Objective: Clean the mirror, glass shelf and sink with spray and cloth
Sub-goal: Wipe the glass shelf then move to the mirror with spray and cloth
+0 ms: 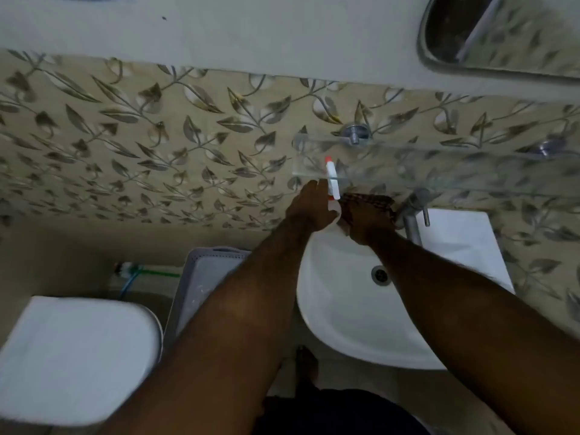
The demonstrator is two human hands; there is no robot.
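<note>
My left hand (312,208) grips a white spray bottle (332,180) with a red nozzle tip, its head raised against the front edge of the glass shelf (439,158). My right hand (365,219) holds a dark checked cloth (373,200) just below the shelf, beside the steel tap (412,211). Both hands hover over the back of the white sink (342,312). The mirror (502,32) shows at the top right, only partly in view.
A white toilet lid (75,359) lies at the lower left. Between it and the sink stands a grey plastic basket (201,277). Leaf-patterned tiles cover the wall. Chrome brackets (354,133) hold the shelf. A bare foot shows on the floor under the sink.
</note>
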